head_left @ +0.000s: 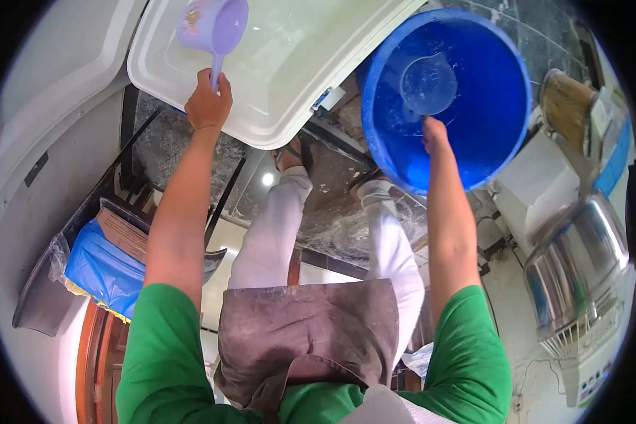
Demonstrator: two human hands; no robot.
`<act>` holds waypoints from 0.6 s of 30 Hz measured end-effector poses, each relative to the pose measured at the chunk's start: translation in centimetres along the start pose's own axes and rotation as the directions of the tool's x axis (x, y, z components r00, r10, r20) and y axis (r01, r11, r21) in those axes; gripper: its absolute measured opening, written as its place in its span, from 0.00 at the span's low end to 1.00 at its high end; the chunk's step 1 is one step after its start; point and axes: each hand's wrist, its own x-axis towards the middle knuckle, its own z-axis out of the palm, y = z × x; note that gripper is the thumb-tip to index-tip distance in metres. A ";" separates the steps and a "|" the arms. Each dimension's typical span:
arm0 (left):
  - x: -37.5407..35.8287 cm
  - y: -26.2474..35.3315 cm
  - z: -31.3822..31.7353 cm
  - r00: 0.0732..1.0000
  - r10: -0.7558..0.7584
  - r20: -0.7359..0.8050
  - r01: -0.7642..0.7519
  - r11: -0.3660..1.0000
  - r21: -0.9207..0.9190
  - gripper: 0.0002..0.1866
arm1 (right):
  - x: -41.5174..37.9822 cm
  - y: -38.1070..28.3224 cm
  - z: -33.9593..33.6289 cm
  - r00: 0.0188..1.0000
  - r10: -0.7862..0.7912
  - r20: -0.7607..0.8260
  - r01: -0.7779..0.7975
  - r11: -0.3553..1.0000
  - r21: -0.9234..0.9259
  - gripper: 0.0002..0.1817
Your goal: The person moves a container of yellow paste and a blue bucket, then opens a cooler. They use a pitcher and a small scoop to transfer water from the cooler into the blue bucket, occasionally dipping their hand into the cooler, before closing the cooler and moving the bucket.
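My left hand (209, 106) is closed round the handle of a lilac plastic dipper (227, 28). The dipper is over a large white container with a rounded rim (279, 136), and brownish residue marks its side. My right hand (434, 136) reaches into a deep blue bucket (374, 120), with its fingers wrapped round the handle of a clear plastic jug (429, 83). The jug's round mouth faces up at me. What lies at the bottom of the bucket is hard to make out.
A large steel mixing bowl (579, 258) with a wire whisk (579, 332) stands at the right, near a white box (537, 184). To the left is a blue plastic bag (106, 265) in a dark holder. Below me the dark floor (339, 212) looks wet.
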 end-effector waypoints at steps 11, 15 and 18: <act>-2.2 -1.0 -17.9 0.767 0.637 0.076 -0.641 0.764 0.075 0.11 | -35.0 -19.0 -1.1 0.723 -0.491 0.486 0.399 0.871 0.287 0.26; 0.4 -2.1 -26.3 0.572 0.820 -0.020 -0.810 0.569 0.145 0.15 | -39.1 -22.7 0.8 0.578 -0.474 0.664 0.280 0.880 0.384 0.29; 2.0 -2.8 -30.7 0.494 0.869 -0.039 -0.852 0.492 0.181 0.14 | -41.2 -23.5 1.9 0.425 -0.516 0.744 0.186 0.854 0.485 0.25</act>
